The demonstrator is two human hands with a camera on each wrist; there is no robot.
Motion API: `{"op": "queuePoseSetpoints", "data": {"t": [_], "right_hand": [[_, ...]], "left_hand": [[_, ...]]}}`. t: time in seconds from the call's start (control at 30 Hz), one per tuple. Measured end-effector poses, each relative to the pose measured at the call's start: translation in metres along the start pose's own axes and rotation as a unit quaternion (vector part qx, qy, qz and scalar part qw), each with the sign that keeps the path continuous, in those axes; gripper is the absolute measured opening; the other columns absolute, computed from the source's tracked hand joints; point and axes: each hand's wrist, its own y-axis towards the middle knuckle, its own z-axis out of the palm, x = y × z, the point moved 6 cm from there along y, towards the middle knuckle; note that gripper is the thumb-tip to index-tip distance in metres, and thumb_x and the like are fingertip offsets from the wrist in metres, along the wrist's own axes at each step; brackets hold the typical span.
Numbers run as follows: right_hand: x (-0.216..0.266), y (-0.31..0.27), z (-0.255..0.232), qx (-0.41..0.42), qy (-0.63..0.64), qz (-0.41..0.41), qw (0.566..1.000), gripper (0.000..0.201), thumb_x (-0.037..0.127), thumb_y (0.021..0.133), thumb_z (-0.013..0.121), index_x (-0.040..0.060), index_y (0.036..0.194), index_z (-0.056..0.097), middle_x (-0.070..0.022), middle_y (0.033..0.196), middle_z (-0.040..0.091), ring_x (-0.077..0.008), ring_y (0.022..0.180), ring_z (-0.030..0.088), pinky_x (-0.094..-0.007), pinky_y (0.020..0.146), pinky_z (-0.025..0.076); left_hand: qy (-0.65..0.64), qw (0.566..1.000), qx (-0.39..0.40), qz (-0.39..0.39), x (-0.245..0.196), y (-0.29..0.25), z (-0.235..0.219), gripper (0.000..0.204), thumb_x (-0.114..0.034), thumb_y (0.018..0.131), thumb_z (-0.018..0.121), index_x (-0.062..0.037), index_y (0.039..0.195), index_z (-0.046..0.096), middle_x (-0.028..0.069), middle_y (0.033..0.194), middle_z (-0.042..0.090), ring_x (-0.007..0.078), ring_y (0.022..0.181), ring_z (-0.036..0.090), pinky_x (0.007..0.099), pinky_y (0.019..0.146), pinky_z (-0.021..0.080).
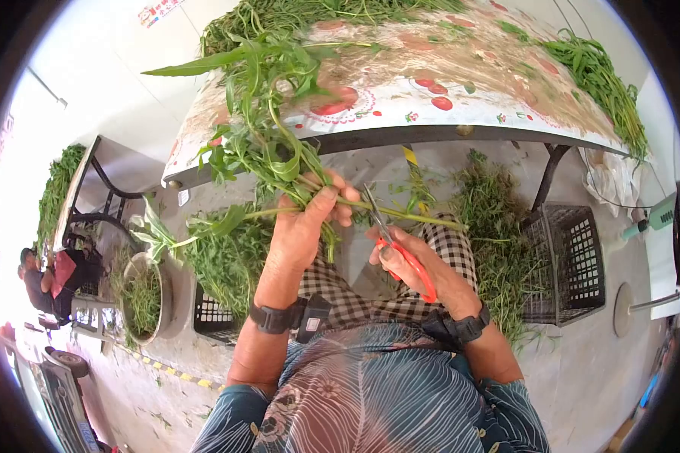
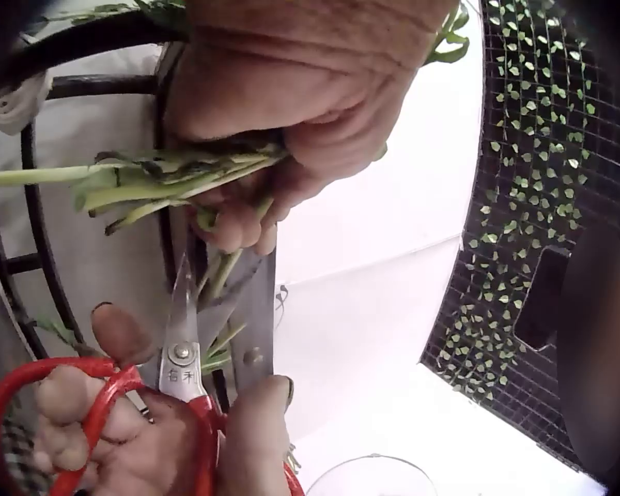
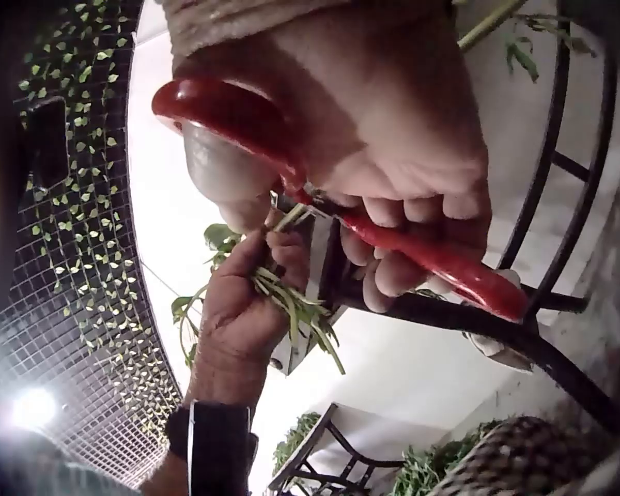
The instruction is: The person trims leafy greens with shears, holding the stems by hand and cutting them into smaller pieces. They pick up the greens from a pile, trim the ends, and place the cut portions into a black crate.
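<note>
The left hand (image 1: 302, 226) grips a bunch of leafy green stems (image 1: 268, 143) above the lap, its fingers and thumb curled round them. Cut-looking stem ends (image 2: 134, 191) stick out of the fist in the left wrist view. The right hand (image 1: 431, 268) holds red-handled scissors (image 1: 412, 264), with thumb and fingers round the handles. The blades (image 2: 183, 331) point up toward the left hand, close to the stems. One longer stem (image 1: 423, 219) runs out to the right past the blades in the head view.
A table with a patterned cloth (image 1: 400, 98) stands ahead, greens piled along its edges. Plant heaps (image 1: 499, 249) lie on the floor at right beside a black crate (image 1: 570, 264); another heap (image 1: 227, 257) fills a crate at left. A round tub (image 1: 162, 302) and a seated person (image 1: 41, 279) are further left.
</note>
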Motion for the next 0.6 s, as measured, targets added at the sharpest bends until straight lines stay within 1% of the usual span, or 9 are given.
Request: {"op": "queuePoseSetpoints", "data": {"t": [0.07, 0.17, 0.2, 0.27, 0.37, 0.47, 0.6], "right_hand": [[0.004, -0.002, -0.001, -0.002, -0.003, -0.002, 1.0, 0.055, 0.044, 0.088, 0.048, 0.0016, 0.123, 0.044, -0.0179, 0.103, 0.058, -0.0248, 0.095, 0.056, -0.0329, 0.084, 0.043], [-0.001, 0.001, 0.001, -0.01, 0.005, -0.013, 1.0, 0.066, 0.054, 0.087, 0.043, -0.0017, 0.122, 0.043, -0.0052, 0.084, 0.056, -0.0126, 0.071, 0.048, -0.0262, 0.066, 0.043], [-0.001, 0.0, 0.001, -0.011, 0.012, -0.014, 1.0, 0.065, 0.053, 0.087, 0.043, -0.0014, 0.122, 0.043, -0.0051, 0.084, 0.056, -0.0126, 0.07, 0.048, -0.0263, 0.065, 0.043], [0.001, 0.0, 0.002, -0.01, 0.025, -0.015, 1.0, 0.063, 0.053, 0.087, 0.043, -0.0007, 0.121, 0.043, -0.0049, 0.084, 0.056, -0.0125, 0.069, 0.048, -0.0265, 0.065, 0.043], [0.005, -0.003, 0.0, -0.012, 0.025, -0.004, 1.0, 0.052, 0.044, 0.088, 0.049, 0.0003, 0.117, 0.047, -0.0151, 0.095, 0.058, -0.0217, 0.09, 0.056, -0.0323, 0.08, 0.043], [0.004, -0.001, -0.001, -0.021, 0.021, -0.012, 0.999, 0.055, 0.046, 0.088, 0.049, -0.0003, 0.117, 0.046, -0.0162, 0.096, 0.058, -0.0228, 0.09, 0.056, -0.0328, 0.082, 0.043], [0.002, 0.0, 0.0, -0.015, 0.013, -0.029, 0.999, 0.057, 0.047, 0.088, 0.047, -0.0009, 0.119, 0.046, -0.019, 0.101, 0.058, -0.026, 0.095, 0.057, -0.0339, 0.084, 0.043]], "left_hand": [[-0.004, 1.0, 0.002, 0.001, 0.0, 0.0, 0.001, 0.021, -0.018, 0.086, 0.056, -0.001, 0.098, 0.054, 0.0103, 0.086, 0.062, 0.0146, 0.068, 0.058, 0.0284, 0.058, 0.05], [-0.016, 1.0, -0.009, -0.005, 0.001, -0.001, 0.003, 0.018, -0.014, 0.087, 0.054, 0.0003, 0.097, 0.054, 0.0101, 0.086, 0.061, 0.0143, 0.067, 0.057, 0.0283, 0.058, 0.05], [-0.021, 1.0, -0.017, -0.007, 0.001, -0.001, 0.003, 0.016, -0.012, 0.087, 0.054, 0.0009, 0.096, 0.054, 0.0098, 0.085, 0.061, 0.0141, 0.067, 0.057, 0.0282, 0.058, 0.05], [-0.001, 1.0, -0.019, -0.011, 0.005, -0.001, 0.001, 0.017, -0.014, 0.086, 0.055, 0.0001, 0.096, 0.055, 0.009, 0.084, 0.06, 0.0141, 0.067, 0.057, 0.0282, 0.058, 0.05], [-0.007, 0.999, -0.029, -0.022, 0.013, -0.001, -0.004, 0.018, -0.015, 0.085, 0.056, -0.0002, 0.095, 0.056, 0.0073, 0.081, 0.059, 0.0135, 0.067, 0.058, 0.0275, 0.058, 0.05], [-0.015, 0.999, -0.031, -0.03, 0.015, -0.001, -0.003, 0.018, -0.015, 0.086, 0.055, -0.0002, 0.095, 0.056, 0.0063, 0.079, 0.058, 0.0128, 0.067, 0.057, 0.0268, 0.058, 0.05], [0.0, 0.999, -0.022, -0.036, 0.013, 0.0, 0.0, 0.018, -0.016, 0.086, 0.056, -0.0002, 0.096, 0.056, 0.006, 0.078, 0.058, 0.0126, 0.067, 0.057, 0.0268, 0.058, 0.05]]}}
